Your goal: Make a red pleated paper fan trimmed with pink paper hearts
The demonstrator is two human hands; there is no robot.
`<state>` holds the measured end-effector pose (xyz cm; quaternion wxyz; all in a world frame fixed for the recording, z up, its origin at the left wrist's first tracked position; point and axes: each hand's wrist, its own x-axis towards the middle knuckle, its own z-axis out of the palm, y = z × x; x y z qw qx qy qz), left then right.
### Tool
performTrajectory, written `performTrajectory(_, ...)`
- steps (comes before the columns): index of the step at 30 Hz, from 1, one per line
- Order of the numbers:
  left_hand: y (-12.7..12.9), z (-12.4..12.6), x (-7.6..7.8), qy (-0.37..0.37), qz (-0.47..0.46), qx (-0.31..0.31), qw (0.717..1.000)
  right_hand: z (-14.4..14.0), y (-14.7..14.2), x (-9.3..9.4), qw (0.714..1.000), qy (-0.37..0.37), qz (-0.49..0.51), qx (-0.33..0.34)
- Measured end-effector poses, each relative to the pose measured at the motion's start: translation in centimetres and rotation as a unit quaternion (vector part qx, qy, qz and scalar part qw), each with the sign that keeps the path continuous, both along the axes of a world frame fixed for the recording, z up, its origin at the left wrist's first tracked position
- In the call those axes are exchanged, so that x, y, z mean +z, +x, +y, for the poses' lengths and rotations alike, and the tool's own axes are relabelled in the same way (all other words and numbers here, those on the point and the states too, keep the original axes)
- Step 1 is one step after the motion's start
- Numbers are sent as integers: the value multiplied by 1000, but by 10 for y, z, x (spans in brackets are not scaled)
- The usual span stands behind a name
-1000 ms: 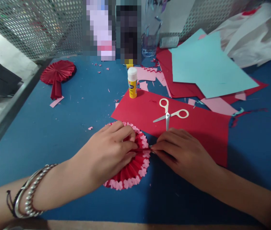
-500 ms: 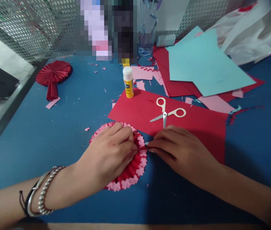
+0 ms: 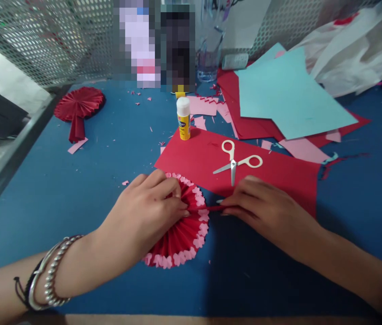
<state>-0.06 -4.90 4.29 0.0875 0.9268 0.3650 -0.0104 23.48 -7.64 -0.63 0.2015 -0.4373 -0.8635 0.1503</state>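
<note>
L hand [image 3: 146, 212] lay flat on pleated rosette [image 3: 180, 239], pinning it to counter [image 3: 75, 189]; R hand [image 3: 261, 207] pinched red strip [image 3: 213, 208] at rim, keeping it taut.

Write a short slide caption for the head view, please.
Left hand presses a pleated red rosette while right hand pinches its fold.
</note>
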Motion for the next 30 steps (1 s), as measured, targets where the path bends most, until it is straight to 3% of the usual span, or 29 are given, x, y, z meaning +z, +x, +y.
performTrajectory(4, -7, -2, 6, 13, 51, -7, 999, -2, 4, 0, 1000, 19, 1, -1)
performTrajectory(13, -5, -5, -4, 38, 5, -40, 998, -5, -4, 1, 996, 81, -33, 9)
performTrajectory(20, 4, -6, -7, -1, -10, -21, 1000, -7, -8, 0, 995, 80, -47, 35)
performTrajectory(30, 5, -5, -15, 5, -92, 9, 996, -8, -15, 4, 1000, 27, -2, 7)
